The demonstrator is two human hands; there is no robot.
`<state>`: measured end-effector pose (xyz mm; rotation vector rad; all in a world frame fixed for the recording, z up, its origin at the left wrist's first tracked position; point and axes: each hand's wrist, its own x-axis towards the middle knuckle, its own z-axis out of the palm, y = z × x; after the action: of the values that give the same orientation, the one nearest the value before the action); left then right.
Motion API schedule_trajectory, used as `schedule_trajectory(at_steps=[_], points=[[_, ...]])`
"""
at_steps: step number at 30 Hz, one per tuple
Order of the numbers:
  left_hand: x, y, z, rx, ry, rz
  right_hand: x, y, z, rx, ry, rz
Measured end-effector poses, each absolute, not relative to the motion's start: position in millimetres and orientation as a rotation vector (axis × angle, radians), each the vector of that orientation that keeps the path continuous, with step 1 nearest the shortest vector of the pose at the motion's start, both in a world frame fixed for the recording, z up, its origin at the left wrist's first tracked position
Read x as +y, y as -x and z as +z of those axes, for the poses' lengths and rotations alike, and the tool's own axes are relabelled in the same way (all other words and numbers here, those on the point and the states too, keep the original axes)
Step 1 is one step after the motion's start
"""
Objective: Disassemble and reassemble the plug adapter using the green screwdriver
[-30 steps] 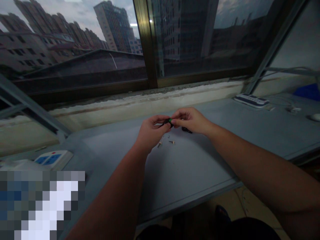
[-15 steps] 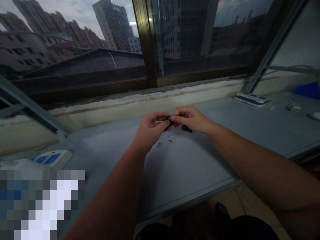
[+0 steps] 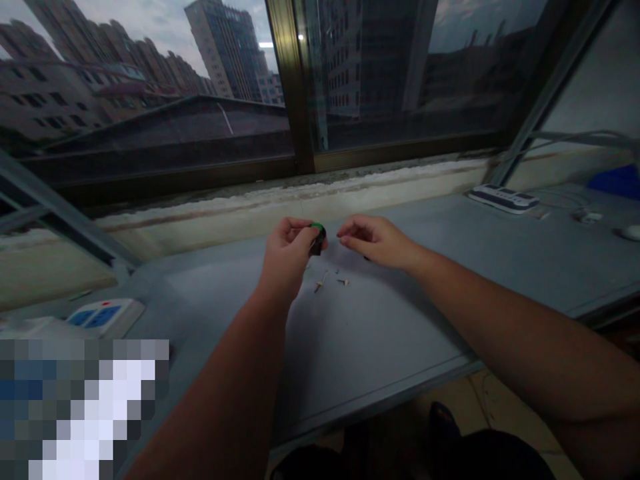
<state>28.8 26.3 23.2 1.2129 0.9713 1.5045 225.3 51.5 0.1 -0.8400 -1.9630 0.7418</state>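
My left hand (image 3: 287, 243) is closed around a small black object with a green circuit-board-like part (image 3: 319, 239), held above the table. A thin pale strand, perhaps a wire, shows by the thumb. My right hand (image 3: 377, 240) hovers a little to the right, apart from that object, with its fingers curved and the thumb and fingertips slightly apart. I make out nothing between them. Below the hands lie small pale pieces with thin dark ends, one on the left (image 3: 319, 285) and one on the right (image 3: 344, 283). A dark item (image 3: 367, 258) is mostly hidden behind my right hand.
The grey table (image 3: 380, 333) runs along a wall under a window (image 3: 295, 87). At the left stands a white power strip with blue sockets (image 3: 103, 317). Another power strip (image 3: 504, 198), cables and a blue item (image 3: 616, 181) are at the back right. Metal posts rise on both sides.
My hands have come apart. The left has moved left with the black and green object, turning it; the right has let go of it. The dark item on the table is now mostly covered.
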Motion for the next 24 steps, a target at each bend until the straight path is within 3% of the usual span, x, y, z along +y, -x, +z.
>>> schedule_trajectory(at_steps=[4, 14, 19, 24], points=[[29.0, -26.5, 27.7, 0.971, -1.056, 1.658, 39.2, -217.8, 2.5, -2.420, 0.716, 0.379], [27.3, -28.2, 29.2, 0.947, -0.981, 1.629, 30.1, -176.6, -11.7, -2.692, 0.436, 0.259], [31.6, -24.7, 23.5, 0.979, -1.085, 1.638, 25.1, -189.9, -0.3, -2.575, 0.408, 0.365], [36.4, -21.7, 16.9, 1.119, -1.169, 1.596, 36.8, -218.3, 8.3, -2.031, 0.534, 0.659]])
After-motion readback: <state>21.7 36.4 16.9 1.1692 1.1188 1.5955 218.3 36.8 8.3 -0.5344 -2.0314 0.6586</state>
